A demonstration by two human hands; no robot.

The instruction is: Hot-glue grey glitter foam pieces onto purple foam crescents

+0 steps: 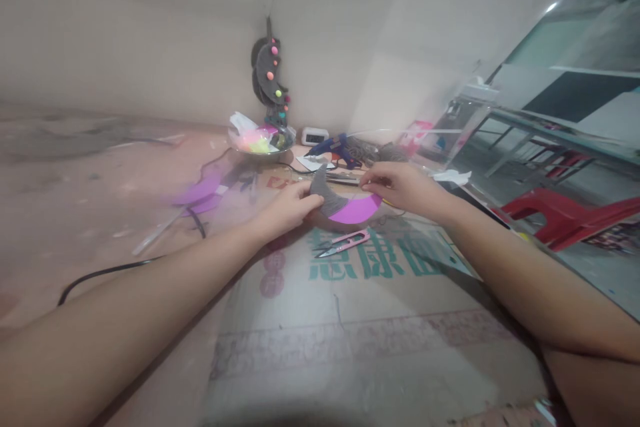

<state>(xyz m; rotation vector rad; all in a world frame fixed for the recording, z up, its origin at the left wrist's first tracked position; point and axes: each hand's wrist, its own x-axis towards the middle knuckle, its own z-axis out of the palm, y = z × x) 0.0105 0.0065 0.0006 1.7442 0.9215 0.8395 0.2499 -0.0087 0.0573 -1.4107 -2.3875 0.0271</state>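
Note:
A crescent-shaped felt piece point(345, 205), grey on one side and magenta on the other, is held above the cardboard-covered table point(350, 320). My left hand point(290, 208) pinches its grey left end. My right hand point(400, 185) has its fingers closed on the upper right edge of the piece. Pink thread snips point(345, 243) lie on the cardboard just below the felt piece, near both hands.
A blue glue gun point(334, 145) and a small white clock point(315, 136) sit by the wall. A bowl point(260, 141) holds coloured pom-poms, under a hanging grey crescent decoration point(271, 77). Magenta felt scraps point(200, 195) and a black cable point(110, 272) lie left. Red stool point(565, 213) at right.

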